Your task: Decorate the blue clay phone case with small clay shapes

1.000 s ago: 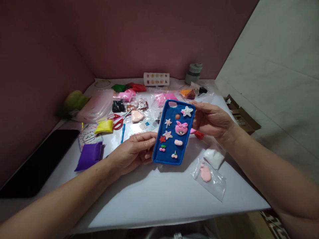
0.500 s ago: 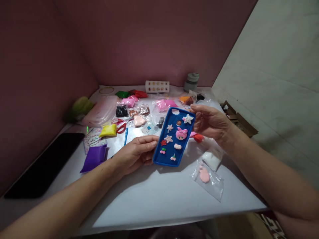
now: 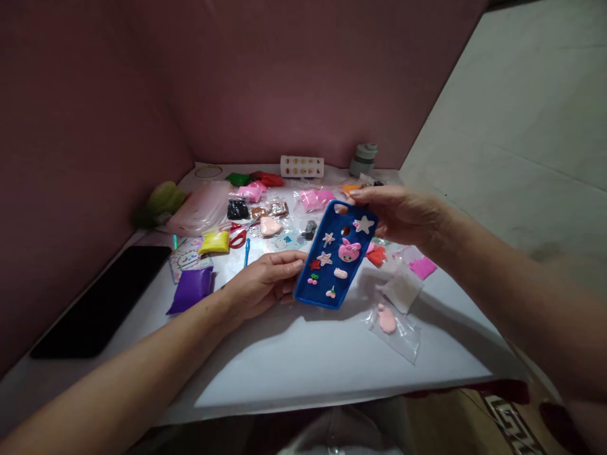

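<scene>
**Hands tilt a decorated blue case above the craft table**

Fingers of both hands frame the blue phone case [image 3: 336, 259] at the centre of the frame, where it is held tilted, its far end higher than its near end. The left hand [image 3: 260, 285] is closed on the lower left edge, thumb on top and fingers underneath. The right hand [image 3: 403, 215] pinches the upper right corner, just by the white star [image 3: 364, 224]. Neither grip is wide; both are narrow pinches on the rim alone.

On the face of the case sit small clay pieces: the pink bunny head [image 3: 349, 250], two pale stars, a red star, cherries and a pale pink lump. A brown dot lies near the camera cut-out at the top.

To handle this well, in my judgement, the fingertips should stay on the rim and off the decorations, which look soft enough to dent or slide. Tilting slowly and supporting the back from below would keep the pieces from shearing.

Left of centre on the white table [image 3: 303, 360] lie red scissors [image 3: 238, 236], a yellow clay bag [image 3: 214, 242] and a purple clay bag [image 3: 191, 289]. A black slab [image 3: 102, 300] rests at the left edge. Lower right of the case, a clear bag with a pink clay shape [image 3: 387, 320] lies flat, and a grey bottle [image 3: 362, 158] stands by the back wall.
</scene>
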The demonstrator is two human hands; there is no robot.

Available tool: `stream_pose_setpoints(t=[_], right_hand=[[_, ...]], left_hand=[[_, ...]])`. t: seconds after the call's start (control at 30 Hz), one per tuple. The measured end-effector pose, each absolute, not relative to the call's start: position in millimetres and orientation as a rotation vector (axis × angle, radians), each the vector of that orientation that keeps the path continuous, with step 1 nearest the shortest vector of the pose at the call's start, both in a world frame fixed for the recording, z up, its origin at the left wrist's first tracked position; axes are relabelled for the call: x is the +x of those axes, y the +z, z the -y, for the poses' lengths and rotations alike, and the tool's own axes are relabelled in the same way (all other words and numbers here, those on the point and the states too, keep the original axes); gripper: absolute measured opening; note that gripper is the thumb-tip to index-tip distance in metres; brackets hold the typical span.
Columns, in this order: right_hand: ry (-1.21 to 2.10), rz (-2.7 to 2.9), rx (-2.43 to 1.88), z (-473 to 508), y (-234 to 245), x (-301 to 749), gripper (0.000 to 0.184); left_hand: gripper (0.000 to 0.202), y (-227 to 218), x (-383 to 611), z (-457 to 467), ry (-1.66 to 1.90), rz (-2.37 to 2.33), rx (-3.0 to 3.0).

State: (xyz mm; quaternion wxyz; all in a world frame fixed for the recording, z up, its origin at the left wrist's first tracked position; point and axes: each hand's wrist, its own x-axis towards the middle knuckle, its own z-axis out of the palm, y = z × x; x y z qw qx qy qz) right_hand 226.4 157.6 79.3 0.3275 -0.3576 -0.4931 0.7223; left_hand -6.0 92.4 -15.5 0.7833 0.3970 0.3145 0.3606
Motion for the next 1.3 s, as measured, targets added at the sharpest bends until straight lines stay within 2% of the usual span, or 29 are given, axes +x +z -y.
stream_pose_setpoints(t=[0.07, 0.27, 0.47, 0.73, 0.97, 1.17, 1.3], right_hand=[[1.914, 1.286, -0.974, -158.4, 84.1, 225.0, 0.002], [1.985, 1.250, -1.052, -156.1, 91.1, 227.6, 0.010], [1.973, 1.226, -1.081, -149.8, 88.5, 229.8, 0.006], [1.996, 1.304, -1.092, -150.2, 83.3, 234.8, 0.014], [1.987, 1.313, -1.033, -152.7, 82.1, 238.2, 0.010], [2.009, 1.338, -0.965, -142.6, 91.9, 233.3, 0.006], [2.061, 1.370, -0.919, -140.1, 99.4, 229.7, 0.011]], left_hand=[[0.020, -15.1, -6.7, -92.1, 0.772, -0.671, 0.865], [0.018, -16.9, -9.4, -91.8, 0.753, -0.663, 0.888], [0.018, -16.6, -11.1, -92.7, 0.743, -0.677, 0.903], [0.017, -16.0, -11.0, -92.8, 0.738, -0.692, 0.922], [0.015, -18.9, -11.8, -94.9, 0.720, -0.654, 0.932], [0.023, -13.0, -13.2, -94.2, 0.757, -0.631, 0.959], [0.028, -7.4, -13.4, -93.5, 0.798, -0.682, 1.000]])
